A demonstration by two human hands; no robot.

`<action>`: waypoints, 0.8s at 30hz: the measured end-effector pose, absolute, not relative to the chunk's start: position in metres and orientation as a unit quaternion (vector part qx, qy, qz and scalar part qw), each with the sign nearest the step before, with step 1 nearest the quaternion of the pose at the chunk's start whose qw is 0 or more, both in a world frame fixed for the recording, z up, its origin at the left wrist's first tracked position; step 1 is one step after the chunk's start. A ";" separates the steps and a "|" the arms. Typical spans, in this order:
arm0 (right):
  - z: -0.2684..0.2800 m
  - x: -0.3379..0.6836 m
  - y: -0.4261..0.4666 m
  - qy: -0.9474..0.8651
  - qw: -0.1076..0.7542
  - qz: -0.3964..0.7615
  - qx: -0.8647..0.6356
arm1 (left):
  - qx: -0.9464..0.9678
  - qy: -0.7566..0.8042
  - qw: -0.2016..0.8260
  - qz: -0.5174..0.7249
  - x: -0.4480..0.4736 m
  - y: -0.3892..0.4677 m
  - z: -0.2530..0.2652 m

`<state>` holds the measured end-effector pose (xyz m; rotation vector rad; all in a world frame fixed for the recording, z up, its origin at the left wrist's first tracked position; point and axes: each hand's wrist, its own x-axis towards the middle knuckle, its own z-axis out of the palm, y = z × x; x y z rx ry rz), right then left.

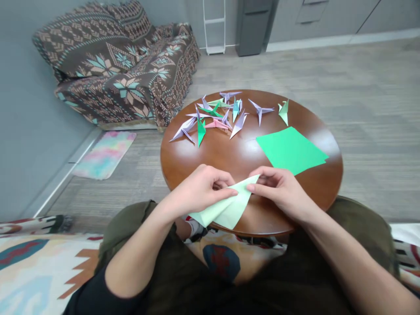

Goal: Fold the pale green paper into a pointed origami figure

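Note:
Between my hands is a pale green sheet of origami paper [234, 210], partly folded, held over the near edge of the round table. My left hand [213, 186] pinches it from the left, thumb on top and fingers behind. From the right, my right hand [274, 186] grips the upper corner between thumb and fingers. Just beyond my right hand lies a stack of bright green paper [292, 148]. Folded paper cranes in purple, green and pink, including a pink crane [217, 124] and a light green crane [284, 112], stand towards the far side.
The brown wooden table [183, 162] stands close in front of my knees. A sofa with a patterned cover [124, 65] is at the back left, with a pastel mat [105, 153] on the floor before it. A dark grey cabinet [252, 30] stands at the far wall.

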<state>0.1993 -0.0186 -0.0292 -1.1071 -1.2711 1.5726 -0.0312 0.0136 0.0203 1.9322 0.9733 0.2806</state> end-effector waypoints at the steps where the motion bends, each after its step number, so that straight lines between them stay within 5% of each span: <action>1: -0.028 0.198 -0.019 -0.507 0.401 0.629 -0.433 | 0.782 0.396 0.468 0.116 -0.031 0.013 0.020; 17: -0.035 0.192 -0.022 -0.472 0.402 0.647 -0.443 | 0.702 0.423 0.528 0.223 -0.020 0.010 0.010; 24: -0.036 0.197 -0.020 -0.536 0.427 0.563 -0.463 | 0.742 0.449 0.447 0.219 -0.020 0.011 0.008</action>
